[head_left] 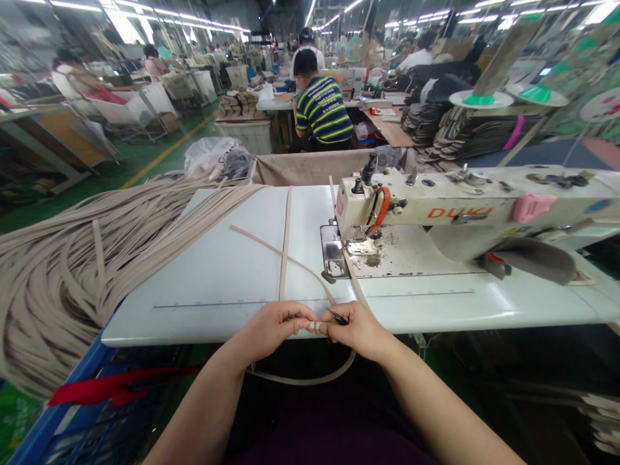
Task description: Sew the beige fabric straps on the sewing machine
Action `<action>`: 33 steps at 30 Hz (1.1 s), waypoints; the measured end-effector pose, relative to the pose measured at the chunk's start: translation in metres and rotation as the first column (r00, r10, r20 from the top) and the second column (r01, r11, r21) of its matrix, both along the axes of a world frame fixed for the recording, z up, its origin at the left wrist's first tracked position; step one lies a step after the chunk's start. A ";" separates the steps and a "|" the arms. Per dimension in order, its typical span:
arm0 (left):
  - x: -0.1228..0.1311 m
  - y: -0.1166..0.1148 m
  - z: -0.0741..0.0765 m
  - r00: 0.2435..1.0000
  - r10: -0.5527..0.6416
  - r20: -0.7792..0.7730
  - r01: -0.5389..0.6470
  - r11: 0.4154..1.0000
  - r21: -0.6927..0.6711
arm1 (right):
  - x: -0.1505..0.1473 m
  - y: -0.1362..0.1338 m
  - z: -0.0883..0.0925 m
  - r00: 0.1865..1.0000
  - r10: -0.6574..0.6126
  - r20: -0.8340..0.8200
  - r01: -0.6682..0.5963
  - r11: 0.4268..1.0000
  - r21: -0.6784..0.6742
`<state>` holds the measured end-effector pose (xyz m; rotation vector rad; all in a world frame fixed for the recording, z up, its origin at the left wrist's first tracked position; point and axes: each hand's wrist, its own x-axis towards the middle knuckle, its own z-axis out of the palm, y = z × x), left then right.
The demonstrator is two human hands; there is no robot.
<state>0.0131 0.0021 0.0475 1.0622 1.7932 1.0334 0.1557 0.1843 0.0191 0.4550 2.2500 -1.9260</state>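
Observation:
My left hand [274, 328] and my right hand [356, 329] meet at the near edge of the white sewing table [217, 284]. Both pinch a beige strap [314, 326] between thumbs and fingers. A small dark tool [339, 316], perhaps snips, sticks out of my right hand. The strap loops down below the table edge [310, 380] and other lengths run across the table [285, 245] toward the sewing machine [436, 213]. One strap leads under the machine's needle area [349, 258].
A big heap of beige straps [72, 271] lies over a blue crate [58, 413] at my left. A person in a striped shirt [322, 110] sits ahead with their back to me. Stacks of material [460, 129] and other work stations fill the hall.

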 end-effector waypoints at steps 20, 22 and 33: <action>0.001 0.000 -0.001 1.000 0.017 0.011 -0.017 1.000 -0.008 | 0.001 0.000 -0.003 1.000 -0.004 -0.001 0.004 0.999 0.035; 0.001 0.000 -0.001 1.000 0.019 0.016 -0.019 1.000 -0.003 | 0.001 0.000 -0.004 1.000 0.000 -0.003 0.000 0.999 0.040; 0.002 0.001 0.000 1.000 0.027 0.008 -0.027 1.000 0.001 | 0.001 0.000 -0.006 1.000 0.004 -0.010 -0.004 0.998 0.055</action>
